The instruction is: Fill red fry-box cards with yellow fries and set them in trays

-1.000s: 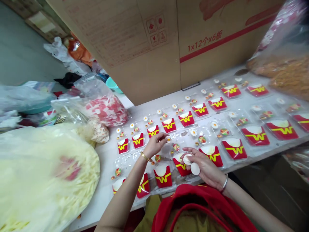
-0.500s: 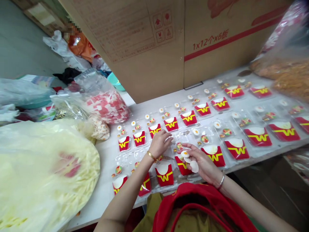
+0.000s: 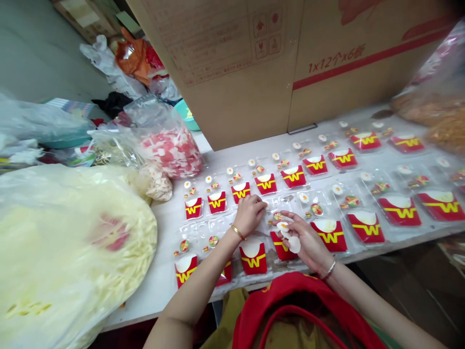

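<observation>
My left hand [image 3: 250, 214] is pinched over a clear plastic tray, with a small white toy fried egg [image 3: 268, 206] at its fingertips. My right hand [image 3: 307, 242] is curled around several flat toy fried eggs [image 3: 293, 244], one showing its orange yolk. Beside its fingers lies a small round toy pizza [image 3: 278, 216] in the same tray. Below that, the right hand partly covers a red fries box [image 3: 281, 246] with a yellow W. Under my left forearm another red fries box [image 3: 223, 274] is partly hidden.
Two rows of clear trays with red boxes [image 3: 193, 208] line the white table [image 3: 141, 295]. A large bag of pale yellow pieces [image 3: 72, 252] and a bag of pink-white pieces [image 3: 170, 152] stand left. A cardboard box [image 3: 247, 106] rises behind; a brown-filled bag [image 3: 445, 121] sits right.
The view has shifted, so the table's contents appear farther right. My left fingertips have drawn together over the tray. My right hand still holds the toy eggs, nearly unmoved.
</observation>
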### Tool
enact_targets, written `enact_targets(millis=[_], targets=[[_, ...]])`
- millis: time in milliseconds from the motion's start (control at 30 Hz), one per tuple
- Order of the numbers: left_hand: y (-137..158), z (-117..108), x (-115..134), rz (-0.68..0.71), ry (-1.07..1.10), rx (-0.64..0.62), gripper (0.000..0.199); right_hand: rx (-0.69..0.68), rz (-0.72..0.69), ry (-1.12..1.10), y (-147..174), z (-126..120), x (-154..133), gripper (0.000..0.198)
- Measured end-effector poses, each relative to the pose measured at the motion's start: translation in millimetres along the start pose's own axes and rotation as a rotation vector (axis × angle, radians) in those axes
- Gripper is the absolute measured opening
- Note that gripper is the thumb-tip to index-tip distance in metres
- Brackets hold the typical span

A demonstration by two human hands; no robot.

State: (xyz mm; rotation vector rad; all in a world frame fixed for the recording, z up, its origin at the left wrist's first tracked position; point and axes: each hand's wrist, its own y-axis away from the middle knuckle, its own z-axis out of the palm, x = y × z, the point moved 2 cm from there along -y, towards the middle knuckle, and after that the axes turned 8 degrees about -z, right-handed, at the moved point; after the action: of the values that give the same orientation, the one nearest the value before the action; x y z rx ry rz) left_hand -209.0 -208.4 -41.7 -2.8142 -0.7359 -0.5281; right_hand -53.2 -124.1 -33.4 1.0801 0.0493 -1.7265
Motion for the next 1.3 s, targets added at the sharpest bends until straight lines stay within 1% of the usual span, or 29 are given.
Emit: enact_targets(millis=[167, 233, 300, 367, 400, 467, 500, 600, 633, 700, 767, 833, 933, 1000, 1067, 1133, 1233, 1300], targets=[[-11.6, 1.3, 2.5, 0.293, -0.167, -0.18, 0.018, 0.043, 0.014, -0.037, -12.9, -13.6, 4.7, 0.035], [-13.8, -0.1, 4.8, 0.34, -0.212, -0.227, 0.018, 0.036, 0.02, -0.048, -16.2, -16.7, 6.6, 0.035], [-15.3, -2.6, 7.2, 0.33, -0.21, -0.247, 0.019, 0.031, 0.011, -0.041, -16.2, -16.8, 6.4, 0.036], [-14.6, -7.1, 10.4, 0.261, -0.116, -0.222, 0.021, 0.024, -0.019, -0.018, -13.3, -13.6, 3.8, 0.038], [-12.9, -9.8, 12.2, 0.2, -0.027, -0.192, 0.021, 0.02, -0.042, -0.001, -11.1, -10.9, 1.9, 0.04], [-5.4, -13.4, 16.0, 0.031, 0.206, -0.148, 0.02, 0.013, -0.098, 0.048, -6.6, -3.8, -2.3, 0.043], [0.5, -13.4, 18.0, -0.066, 0.337, -0.154, 0.023, 0.006, -0.129, 0.076, -4.7, 0.4, -4.0, 0.045], [23.4, -6.2, 24.0, -0.328, 0.732, -0.262, 0.032, -0.04, -0.193, 0.162, -1.1, 14.1, -4.2, 0.049], [31.1, -3.6, 24.9, -0.399, 0.851, -0.279, 0.033, -0.06, -0.199, 0.188, -0.5, 18.5, -2.3, 0.05], [44.0, -2.1, 22.6, -0.511, 1.031, -0.256, 0.033, -0.106, -0.177, 0.219, 0.0, 26.0, 4.2, 0.052], [52.7, -6.8, 14.2, -0.581, 1.122, -0.203, 0.033, -0.153, -0.135, 0.202, -0.2, 31.1, 11.8, 0.053], [57.7, -16.8, 0.0, -0.61, 1.15, -0.11, 0.031, -0.183, -0.09, 0.145, -1.5, 33.2, 17.9, 0.051], [61.9, -31.0, -26.2, -0.623, 1.069, 0.086, 0.027, -0.173, 0.031, -0.004, -6.0, 31.6, 22.8, 0.04], [64.0, -33.1, -40.0, -0.621, 0.906, 0.155, 0.017, -0.14, 0.149, -0.133, -9.4, 29.7, 24.5, 0.029], [65.8, -29.1, -47.1, -0.608, 0.685, 0.182, 0.011, -0.094, 0.242, -0.225, -11.6, 28.4, 25.3, 0.019], [67.4, -22.0, -47.5, -0.603, 0.484, 0.193, 0.008, -0.062, 0.296, -0.27, -12.2, 28.5, 25.9, 0.015], [69.0, -13.0, -41.2, -0.627, 0.255, 0.194, 0.009, -0.057, 0.345, -0.304, -11.4, 30.2, 27.7, 0.019], [69.1, -10.7, -36.6, -0.633, 0.099, 0.194, 0.008, -0.06, 0.352, -0.313, -11.0, 31.0, 29.5, 0.022]])
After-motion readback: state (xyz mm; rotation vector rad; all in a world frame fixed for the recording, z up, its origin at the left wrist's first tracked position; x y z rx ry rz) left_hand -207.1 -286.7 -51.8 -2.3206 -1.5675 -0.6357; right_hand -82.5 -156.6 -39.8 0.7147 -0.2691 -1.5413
